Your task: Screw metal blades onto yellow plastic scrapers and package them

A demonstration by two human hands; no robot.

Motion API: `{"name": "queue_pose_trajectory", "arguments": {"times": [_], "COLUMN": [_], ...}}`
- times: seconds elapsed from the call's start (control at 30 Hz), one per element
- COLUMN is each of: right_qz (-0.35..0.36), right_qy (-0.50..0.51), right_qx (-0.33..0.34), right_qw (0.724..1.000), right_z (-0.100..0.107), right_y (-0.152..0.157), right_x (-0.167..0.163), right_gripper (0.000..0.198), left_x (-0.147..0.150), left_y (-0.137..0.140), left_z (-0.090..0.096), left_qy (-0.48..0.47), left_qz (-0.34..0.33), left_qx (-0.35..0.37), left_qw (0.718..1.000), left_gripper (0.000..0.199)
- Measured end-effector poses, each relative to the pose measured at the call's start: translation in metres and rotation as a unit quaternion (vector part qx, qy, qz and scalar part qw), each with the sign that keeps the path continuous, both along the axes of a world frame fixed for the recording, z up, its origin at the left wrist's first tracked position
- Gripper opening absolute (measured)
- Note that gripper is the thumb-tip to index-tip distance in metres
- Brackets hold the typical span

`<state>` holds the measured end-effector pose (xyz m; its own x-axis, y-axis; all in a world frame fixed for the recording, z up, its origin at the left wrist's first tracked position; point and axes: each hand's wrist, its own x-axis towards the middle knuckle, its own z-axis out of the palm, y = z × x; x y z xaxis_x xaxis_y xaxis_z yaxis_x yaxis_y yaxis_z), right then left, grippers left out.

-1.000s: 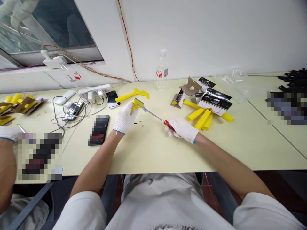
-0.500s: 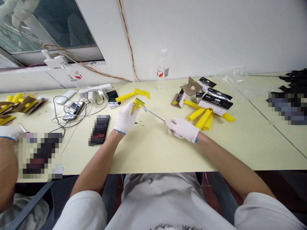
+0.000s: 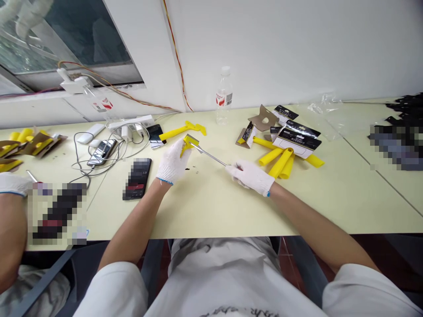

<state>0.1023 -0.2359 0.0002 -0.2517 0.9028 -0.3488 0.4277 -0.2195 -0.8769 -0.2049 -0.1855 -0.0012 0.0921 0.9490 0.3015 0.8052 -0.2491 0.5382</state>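
In a white knit glove, my left hand (image 3: 174, 164) is closed around a yellow scraper-like tool (image 3: 191, 141), its head facing right. My right hand (image 3: 250, 175), gloved too, grips a screwdriver (image 3: 213, 156) whose handle is hidden in the fist. The long metal shaft points left, and its tip meets the yellow head. Just behind my left hand lies another yellow tool (image 3: 178, 131) with a round handle. Tiny dark bits (image 3: 187, 169) are on the table below the shaft.
Yellow-handled tools (image 3: 280, 163) with black-and-white card packaging (image 3: 299, 140) lie to the right. A plastic bottle (image 3: 224, 99) stands by the wall. On the left are a phone (image 3: 138, 178), tangled cables (image 3: 82, 163), a power strip (image 3: 132, 123) and a co-worker's gloved hand (image 3: 13, 184).
My right hand has shifted very slightly left and up with the screwdriver. The left hand and the yellow tool stay in nearly the same place.
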Motion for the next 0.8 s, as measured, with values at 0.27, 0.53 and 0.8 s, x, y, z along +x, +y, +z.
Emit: {"name": "queue_pose_trajectory", "arguments": {"times": [0.27, 0.53, 0.8], "right_qz": [0.034, 0.04, 0.05], "right_qy": [0.032, 0.05, 0.019], "right_qx": [-0.055, -0.057, -0.051], "right_qw": [0.997, 0.996, 0.997], "right_z": [0.0022, -0.0031, -0.0023], "right_y": [-0.0016, 0.001, 0.0], "right_x": [-0.0016, 0.0011, -0.0016], "right_gripper": [0.049, 0.057, 0.059], "left_x": [0.0002, 0.0002, -0.003], "left_y": [-0.0007, 0.0016, 0.0049], "left_z": [0.0013, 0.0003, -0.0048], "left_qy": [0.006, -0.023, 0.033], "left_qz": [-0.006, 0.005, 0.012], "left_qx": [0.013, -0.006, 0.047], "left_qw": [1.0, 1.0, 0.998], "left_gripper": [0.042, 0.045, 0.029]}}
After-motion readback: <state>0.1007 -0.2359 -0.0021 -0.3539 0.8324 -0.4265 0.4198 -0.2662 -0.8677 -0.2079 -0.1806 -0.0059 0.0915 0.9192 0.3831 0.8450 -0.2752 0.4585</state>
